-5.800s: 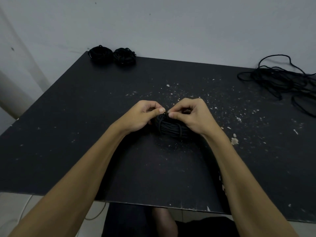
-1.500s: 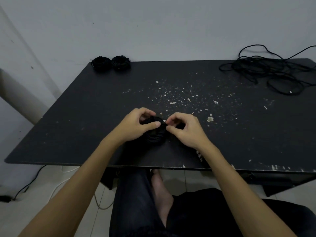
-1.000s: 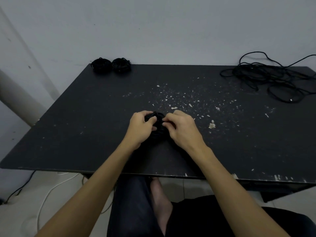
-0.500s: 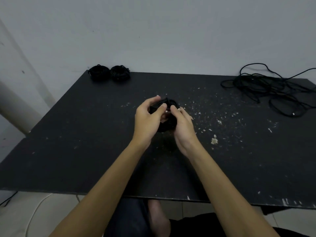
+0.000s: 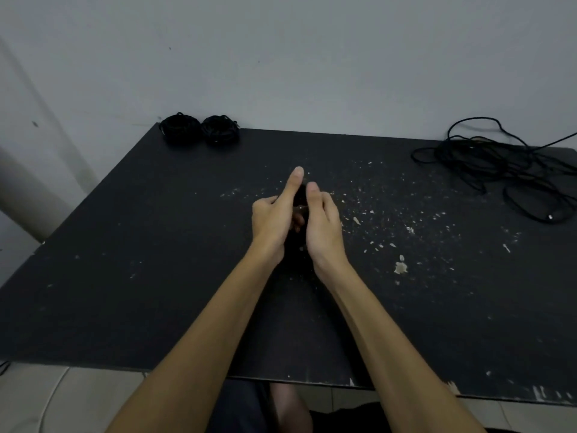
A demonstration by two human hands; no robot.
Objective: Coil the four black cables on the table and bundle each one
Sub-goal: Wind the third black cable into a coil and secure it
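Observation:
A coiled black cable bundle (image 5: 300, 198) is pressed between my two palms above the middle of the black table (image 5: 156, 245); only a dark sliver of it shows between the thumbs. My left hand (image 5: 274, 214) and my right hand (image 5: 323, 223) face each other, thumbs pointing away from me, both closed around the bundle. Two finished coils (image 5: 180, 130) (image 5: 219, 132) lie side by side at the far left corner. A loose tangled black cable (image 5: 496, 164) sprawls over the far right of the table.
White flecks and chipped paint (image 5: 399, 267) dot the table's middle and right. A grey wall rises just behind the far edge. My legs show under the near edge.
Both hands have carried the bundle forward, off the near part of the table, and turned from pinching its top to clasping it between the palms.

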